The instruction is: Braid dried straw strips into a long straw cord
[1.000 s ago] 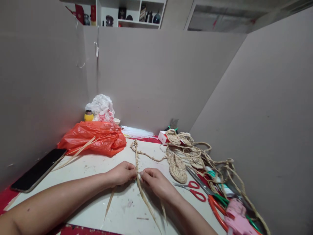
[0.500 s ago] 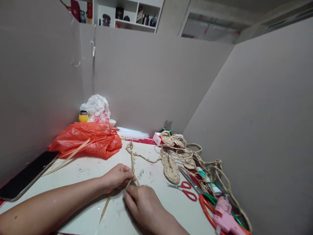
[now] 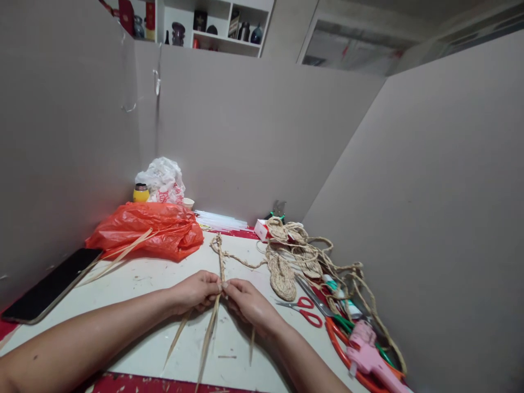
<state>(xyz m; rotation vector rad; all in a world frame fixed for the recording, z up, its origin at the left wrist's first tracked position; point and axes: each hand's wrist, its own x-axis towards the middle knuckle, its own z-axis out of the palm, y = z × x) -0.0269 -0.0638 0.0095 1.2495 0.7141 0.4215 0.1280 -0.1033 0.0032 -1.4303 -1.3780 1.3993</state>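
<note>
A thin straw braid (image 3: 221, 265) runs toward me over the white board (image 3: 143, 349), its far end joined to a strand leading right. My left hand (image 3: 198, 292) is closed, pinching the braid's near end from the left. From the right, my right hand (image 3: 248, 303) pinches the same spot, its fingertips almost meeting the left ones. Loose flat straw strands (image 3: 209, 333) hang from the braid toward me, one to the left, one in the middle and one under my right hand. The undersides of both hands are hidden.
To the right lie coiled straw soles (image 3: 282, 279), red-handled scissors (image 3: 305, 311), larger shears (image 3: 313, 295) and a pink glue gun (image 3: 370, 355). On the left are a red plastic bag (image 3: 147, 229) with straw strips and a black phone (image 3: 53, 284). Grey partitions (image 3: 245, 131) enclose the board.
My right hand has moved up and away from me to the braid, beside my left hand. Loose strands now hang in the middle and right. The view has shifted slightly.
</note>
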